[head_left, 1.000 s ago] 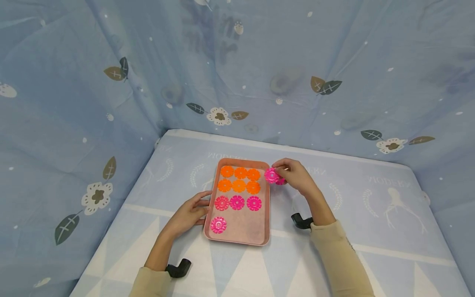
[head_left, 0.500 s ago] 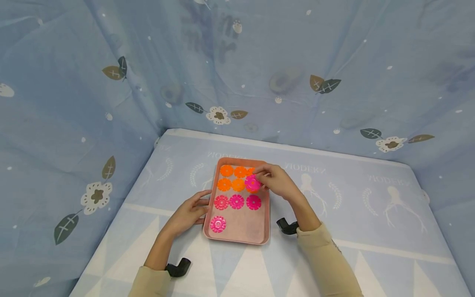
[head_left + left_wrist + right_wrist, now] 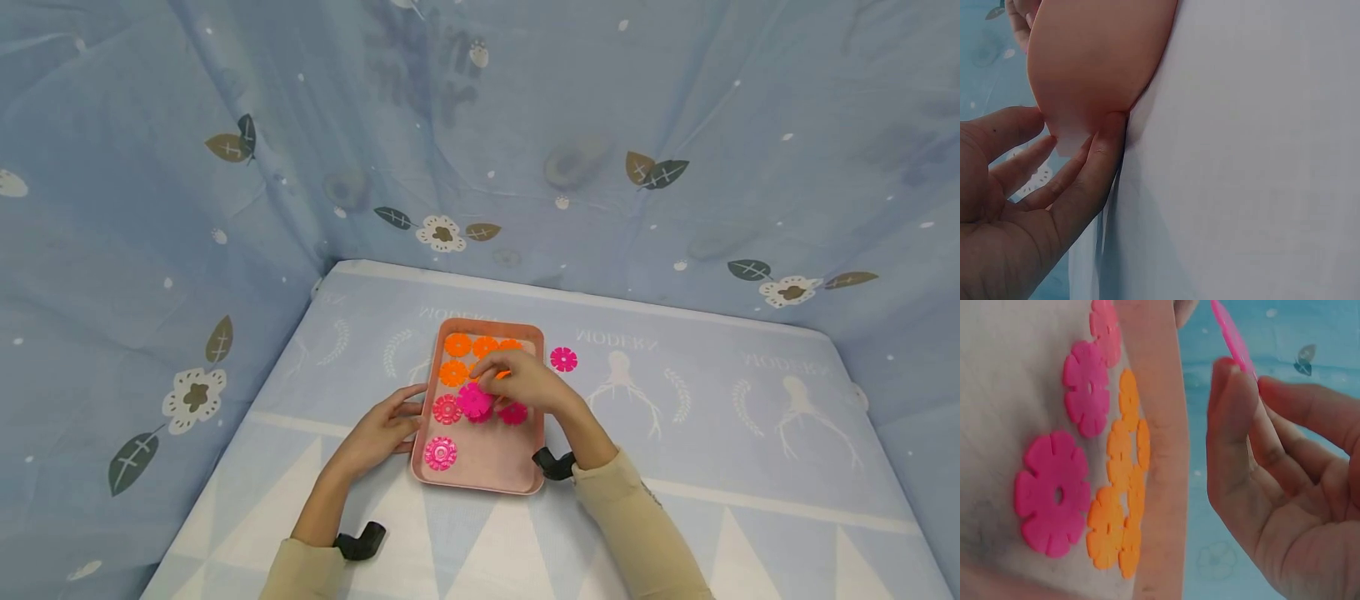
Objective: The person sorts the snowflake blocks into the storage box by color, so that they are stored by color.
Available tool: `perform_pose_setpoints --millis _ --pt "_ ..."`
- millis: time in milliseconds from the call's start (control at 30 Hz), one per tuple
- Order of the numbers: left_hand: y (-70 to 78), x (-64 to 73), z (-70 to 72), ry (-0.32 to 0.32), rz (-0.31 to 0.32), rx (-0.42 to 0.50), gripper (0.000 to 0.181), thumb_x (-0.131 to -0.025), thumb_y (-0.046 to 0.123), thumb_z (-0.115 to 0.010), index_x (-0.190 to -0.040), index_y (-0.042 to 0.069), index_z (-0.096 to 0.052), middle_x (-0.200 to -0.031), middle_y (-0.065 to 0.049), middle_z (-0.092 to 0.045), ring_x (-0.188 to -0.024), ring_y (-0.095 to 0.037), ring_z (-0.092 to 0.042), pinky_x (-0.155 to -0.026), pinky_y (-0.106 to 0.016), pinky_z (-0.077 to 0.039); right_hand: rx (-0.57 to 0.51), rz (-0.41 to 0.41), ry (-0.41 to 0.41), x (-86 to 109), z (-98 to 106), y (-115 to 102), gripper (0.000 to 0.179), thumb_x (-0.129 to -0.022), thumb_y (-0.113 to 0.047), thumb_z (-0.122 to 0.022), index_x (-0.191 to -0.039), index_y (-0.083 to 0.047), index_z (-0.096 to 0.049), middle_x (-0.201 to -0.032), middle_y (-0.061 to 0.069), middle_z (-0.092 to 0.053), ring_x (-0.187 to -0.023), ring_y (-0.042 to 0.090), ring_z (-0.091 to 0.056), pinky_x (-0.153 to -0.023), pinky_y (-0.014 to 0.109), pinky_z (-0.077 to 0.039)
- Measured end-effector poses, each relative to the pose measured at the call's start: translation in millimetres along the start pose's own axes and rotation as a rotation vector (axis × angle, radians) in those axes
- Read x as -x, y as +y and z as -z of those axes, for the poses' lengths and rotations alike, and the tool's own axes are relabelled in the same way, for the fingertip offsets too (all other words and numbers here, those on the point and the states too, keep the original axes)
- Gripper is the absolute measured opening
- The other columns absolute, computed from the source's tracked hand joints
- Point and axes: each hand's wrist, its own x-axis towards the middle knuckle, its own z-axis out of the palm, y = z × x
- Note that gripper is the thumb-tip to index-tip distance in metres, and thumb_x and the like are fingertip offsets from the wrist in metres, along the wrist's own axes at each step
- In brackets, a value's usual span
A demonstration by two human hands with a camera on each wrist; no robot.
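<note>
In my right hand [image 3: 528,383] a bright pink flower-shaped plastic disc [image 3: 474,400] is pinched between thumb and fingertips, edge-on in the right wrist view. It hangs over the middle of the pink tray [image 3: 487,467] and covers most of a similar disc in the third row. Fingers of my left hand [image 3: 381,429] rest against the tray's left outer wall, as the left wrist view also shows. Several orange discs [image 3: 453,372] fill the two far rows, partly hidden by my right hand. Nearer lie a coral-pink disc [image 3: 447,409], a magenta disc [image 3: 1038,494] and a lone pink disc [image 3: 440,453].
One loose magenta disc [image 3: 564,359] lies on the patterned tablecloth [image 3: 750,450], just right of the tray's far right corner. Blue printed curtain [image 3: 525,125] hangs behind the table and at its sides. A black angled device [image 3: 362,542] sits at my left wrist.
My right hand has carried the pink disc from right of the tray leftward and nearer, over the third row. A loose disc now shows where that hand was. My left hand stays put.
</note>
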Motion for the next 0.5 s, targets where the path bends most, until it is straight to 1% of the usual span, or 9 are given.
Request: perform_pose_setpoints --millis 67,167,267,367,433,500 --pt "-0.5 -0.1 0.2 -0.005 -0.005 0.003 0.052 -0.101 0.009 -0.058 -0.151 0.019 -0.045 -0.134 -0.02 -0.055 -0.111 -0.033 -0.064 -0.08 -0.043 -0.059 0.014 -0.011 -0.041 -2.2 -1 1 0.019 -0.097 -0.002 -0.061 -0.114 0.002 -0.068 -0.095 0.011 -0.065 -0.071 0.039 -0.068 -0.066 0.04 -0.061" --pt "-1.6 -0.6 0.4 -0.004 -0.005 0.004 0.052 -0.102 0.009 -0.057 -0.151 0.02 -0.045 -0.134 -0.02 -0.055 -0.111 -0.033 -0.064 -0.08 -0.043 -0.059 0.042 -0.025 -0.125 -5.4 -3 3 0.019 -0.097 -0.002 -0.061 -0.114 0.002 -0.067 -0.092 0.011 -0.067 -0.072 0.043 -0.068 -0.068 0.044 -0.061" --pt "-2.4 -0.6 0.6 0.0 0.0 0.006 0.052 -0.102 0.008 -0.056 -0.151 0.02 -0.045 -0.134 -0.019 -0.054 -0.111 -0.032 -0.064 -0.08 -0.043 -0.059 0.076 -0.034 -0.223 -8.7 -6 6 0.016 -0.096 -0.003 -0.062 -0.112 0.001 -0.067 -0.085 0.01 -0.068 -0.072 0.044 -0.066 -0.066 0.041 -0.059" --pt "-2.2 -0.2 0.5 0.003 0.003 0.009 0.053 -0.102 0.007 -0.056 -0.151 0.02 -0.044 -0.135 -0.019 -0.054 -0.111 -0.032 -0.064 -0.081 -0.042 -0.059 0.123 -0.031 -0.305 -12.1 -11 9 0.012 -0.095 -0.001 -0.064 -0.106 -0.002 -0.067 -0.08 0.008 -0.068 -0.068 0.039 -0.062 -0.06 0.033 -0.054" --pt "-2.1 -0.2 0.4 0.005 0.003 0.007 0.053 -0.102 0.007 -0.056 -0.151 0.021 -0.044 -0.135 -0.019 -0.055 -0.111 -0.031 -0.064 -0.08 -0.042 -0.059 0.159 -0.032 -0.35 -13.3 -14 11 0.011 -0.093 -0.001 -0.066 -0.104 -0.003 -0.068 -0.079 0.006 -0.067 -0.066 0.033 -0.06 -0.059 0.03 -0.05" --pt "-2.4 -0.5 0.2 0.009 0.003 0.005 0.052 -0.102 0.007 -0.056 -0.151 0.021 -0.045 -0.134 -0.018 -0.055 -0.111 -0.031 -0.064 -0.08 -0.042 -0.059 0.167 -0.042 -0.384 -13.9 -17 12 0.011 -0.093 0.0 -0.067 -0.103 -0.002 -0.068 -0.08 0.006 -0.067 -0.065 0.026 -0.059 -0.061 0.029 -0.052"
